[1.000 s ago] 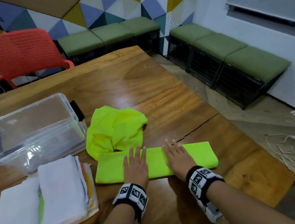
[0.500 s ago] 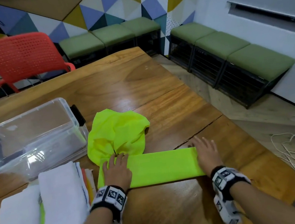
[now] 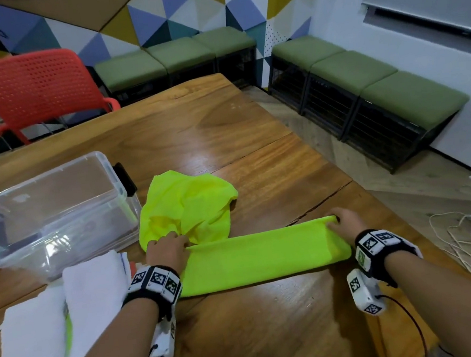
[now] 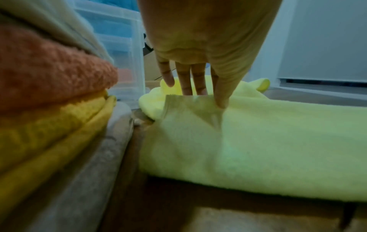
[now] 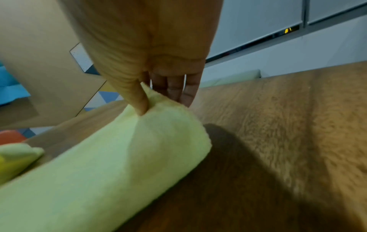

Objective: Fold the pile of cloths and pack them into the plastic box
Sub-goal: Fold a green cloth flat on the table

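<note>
The folded lime-green cloth point(image 3: 263, 259) lies as a long strip on the wooden table point(image 3: 222, 126), stretched between both hands. The left hand point(image 3: 166, 253) pinches its left far corner between thumb and fingers point(image 4: 199, 81); the right hand point(image 3: 345, 224) pinches the right far corner likewise. A crumpled lime cloth point(image 3: 187, 208) sits just beyond the left fingers, beside the clear plastic box point(image 3: 54, 212).

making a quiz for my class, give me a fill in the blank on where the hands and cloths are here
1. Each hand pinches one end of the long ____ cloth.
2. The left hand is at the end nearer the clear ____.
3. The right hand holds the end on the wooden ____.
4. The chair behind the table is ____.

Missing words: green; box; table; red
</note>
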`<action>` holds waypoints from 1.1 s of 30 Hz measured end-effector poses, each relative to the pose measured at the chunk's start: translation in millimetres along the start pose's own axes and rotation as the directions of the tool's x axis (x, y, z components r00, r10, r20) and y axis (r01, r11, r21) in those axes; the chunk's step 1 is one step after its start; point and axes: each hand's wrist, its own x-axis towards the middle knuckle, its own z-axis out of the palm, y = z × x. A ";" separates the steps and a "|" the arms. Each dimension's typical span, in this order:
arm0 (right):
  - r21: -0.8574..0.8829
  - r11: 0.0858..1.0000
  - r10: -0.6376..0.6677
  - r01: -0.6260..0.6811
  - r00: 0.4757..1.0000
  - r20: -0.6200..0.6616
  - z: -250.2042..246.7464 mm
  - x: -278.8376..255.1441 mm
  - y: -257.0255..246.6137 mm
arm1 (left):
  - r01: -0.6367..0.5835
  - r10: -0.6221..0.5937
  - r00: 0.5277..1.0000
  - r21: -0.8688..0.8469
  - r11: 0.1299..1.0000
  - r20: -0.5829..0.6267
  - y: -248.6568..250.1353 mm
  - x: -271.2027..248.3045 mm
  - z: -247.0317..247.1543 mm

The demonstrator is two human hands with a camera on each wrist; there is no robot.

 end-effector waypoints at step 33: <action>-0.331 0.839 -0.350 0.431 0.895 0.277 91.7 -44.9 -51.2 | 0.010 -0.003 0.999 -0.207 0.978 0.036 56.1 -39.9 75.9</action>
